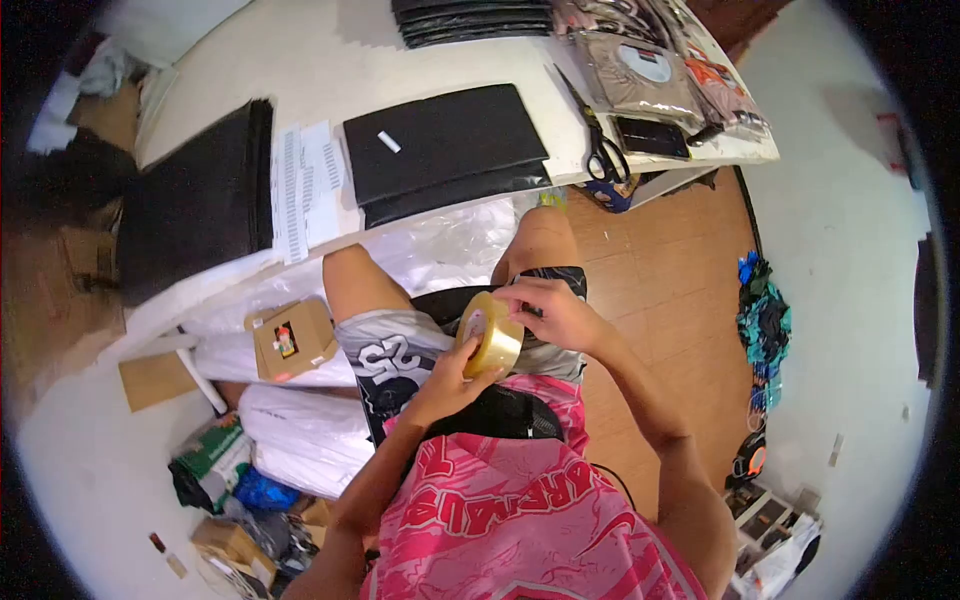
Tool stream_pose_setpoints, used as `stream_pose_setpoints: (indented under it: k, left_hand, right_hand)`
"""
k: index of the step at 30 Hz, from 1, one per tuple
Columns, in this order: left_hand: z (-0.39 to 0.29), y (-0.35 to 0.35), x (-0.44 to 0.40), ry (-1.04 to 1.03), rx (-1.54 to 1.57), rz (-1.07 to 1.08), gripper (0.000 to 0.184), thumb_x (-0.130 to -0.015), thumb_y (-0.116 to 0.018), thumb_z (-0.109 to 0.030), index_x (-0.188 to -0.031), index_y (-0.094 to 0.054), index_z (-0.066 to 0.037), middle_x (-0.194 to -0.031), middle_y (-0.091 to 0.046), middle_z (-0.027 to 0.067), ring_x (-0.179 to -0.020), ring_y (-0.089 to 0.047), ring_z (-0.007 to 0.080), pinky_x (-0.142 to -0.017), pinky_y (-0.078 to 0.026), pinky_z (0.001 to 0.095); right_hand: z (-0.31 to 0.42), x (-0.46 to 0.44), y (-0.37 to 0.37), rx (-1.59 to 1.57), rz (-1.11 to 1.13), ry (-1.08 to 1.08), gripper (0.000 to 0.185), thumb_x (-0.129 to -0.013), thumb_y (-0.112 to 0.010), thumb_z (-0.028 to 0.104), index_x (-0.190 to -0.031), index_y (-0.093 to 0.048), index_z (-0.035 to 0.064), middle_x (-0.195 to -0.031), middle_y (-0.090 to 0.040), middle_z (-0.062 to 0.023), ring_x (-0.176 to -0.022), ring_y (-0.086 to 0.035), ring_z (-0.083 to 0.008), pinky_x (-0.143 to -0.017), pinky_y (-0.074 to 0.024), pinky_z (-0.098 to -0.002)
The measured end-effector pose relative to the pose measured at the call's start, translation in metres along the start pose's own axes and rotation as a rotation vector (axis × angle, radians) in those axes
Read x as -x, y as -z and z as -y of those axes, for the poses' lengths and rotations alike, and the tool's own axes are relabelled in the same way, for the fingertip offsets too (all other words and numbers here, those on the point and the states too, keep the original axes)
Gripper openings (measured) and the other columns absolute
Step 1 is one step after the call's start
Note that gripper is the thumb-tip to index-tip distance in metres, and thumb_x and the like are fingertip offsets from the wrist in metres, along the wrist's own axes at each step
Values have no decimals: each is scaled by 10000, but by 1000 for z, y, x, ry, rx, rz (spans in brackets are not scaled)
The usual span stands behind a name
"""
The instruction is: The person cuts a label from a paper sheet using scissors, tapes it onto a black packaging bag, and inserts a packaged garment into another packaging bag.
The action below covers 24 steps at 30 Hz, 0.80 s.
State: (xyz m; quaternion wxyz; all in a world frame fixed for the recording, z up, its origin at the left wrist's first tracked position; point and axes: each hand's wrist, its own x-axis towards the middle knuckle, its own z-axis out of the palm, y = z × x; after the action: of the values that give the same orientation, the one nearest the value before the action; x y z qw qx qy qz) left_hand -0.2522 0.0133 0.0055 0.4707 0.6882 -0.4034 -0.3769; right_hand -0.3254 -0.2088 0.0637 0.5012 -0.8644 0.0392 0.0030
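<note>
A wide roll of clear yellowish tape [503,345] is held above my lap. My left hand [452,385] grips its lower left side, with fingers in the core. My right hand [548,308] is at the roll's upper right edge, its fingertips pinched together against the tape; whether they hold a tape end is too small to tell. Beyond my knees, a black plastic sheet or bag [440,145] lies on the white table [310,85] with a small white piece [389,141] on it. Black-handled scissors [600,150] lie to its right.
Black bags [205,205] and printed label sheets [305,190] lie on the table's left. A dark phone [650,138] and packaged garments [640,80] are at right. Below the table edge are a cardboard box [292,342] and white wrapped bundles [305,430].
</note>
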Motion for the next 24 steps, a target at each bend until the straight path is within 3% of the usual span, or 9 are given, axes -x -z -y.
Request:
stream_pose_setpoints:
  k: [1,2,7,10,12,15,17,19,24]
  left_hand:
    - [0,-2,1,-2,-78,-29,628,-844,-728,-275,-1286,-432,58,-1070,-626,261,-998,-640,367,-866,-486,393]
    - [1,-4,2,-43,-185,-15,682,-851,-715,-293,-1320,-365,57,-1099,-597,299,-1034,-603,442,-870,-481,440]
    - [20,-6,-4,-75,-205,-6,625,-876,-682,-287,-1312,-370,34,-1103,-588,304,-1023,-594,456,-826,-486,470]
    - [28,-4,-9,6,-136,-33,581,-900,-648,-309,-1281,-407,59,-1103,-596,311,-1008,-607,443,-840,-486,463]
    - [49,-5,-10,182,12,-210,445,-889,-671,-282,-1172,-511,23,-982,-662,241,-885,-670,337,-744,-510,406]
    - [7,0,-26,416,63,-250,465,-870,-683,-344,-1103,-553,37,-913,-679,233,-864,-684,334,-736,-520,402]
    - [30,-8,-21,356,51,-273,486,-850,-700,-364,-1097,-564,33,-918,-680,234,-870,-684,337,-744,-517,404]
    - [30,-4,-18,170,-56,-20,502,-831,-718,-361,-1106,-562,30,-925,-682,227,-883,-681,351,-759,-515,413]
    - [31,0,-9,149,-61,-65,491,-807,-737,-345,-1095,-579,19,-937,-683,215,-907,-673,366,-768,-514,417]
  right_hand:
    - [-1,0,-2,61,-12,64,293,-806,-667,-20,-1095,-632,7,-878,-613,-125,-794,-621,-264,-711,-492,-356]
    - [-3,-1,-4,61,-40,56,293,-806,-667,-20,-1095,-632,7,-878,-613,-125,-794,-621,-264,-711,-492,-356]
    - [-5,-3,-10,235,-88,197,396,-798,-573,-17,-1193,-559,-42,-916,-576,-197,-872,-600,-359,-747,-483,-417]
    - [9,-3,-3,301,-94,189,493,-747,-571,-24,-1235,-516,-62,-917,-573,-198,-901,-600,-353,-784,-483,-422]
    - [23,0,-1,334,-93,218,530,-719,-576,-25,-1244,-509,-62,-914,-575,-195,-909,-600,-350,-798,-483,-425]
    - [40,-1,0,427,-67,270,607,-666,-599,-10,-1263,-498,-46,-913,-590,-175,-904,-605,-341,-818,-484,-433]
    - [45,-7,4,426,-79,172,584,-668,-602,-6,-1243,-512,-46,-894,-602,-173,-869,-613,-348,-789,-491,-429]
    - [38,-13,3,366,-179,166,488,-734,-584,-60,-1217,-577,8,-836,-600,-169,-761,-604,-351,-709,-497,-411]
    - [30,-21,1,267,-227,102,380,-707,-605,-80,-1076,-621,11,-815,-605,-159,-752,-602,-353,-683,-495,-416]
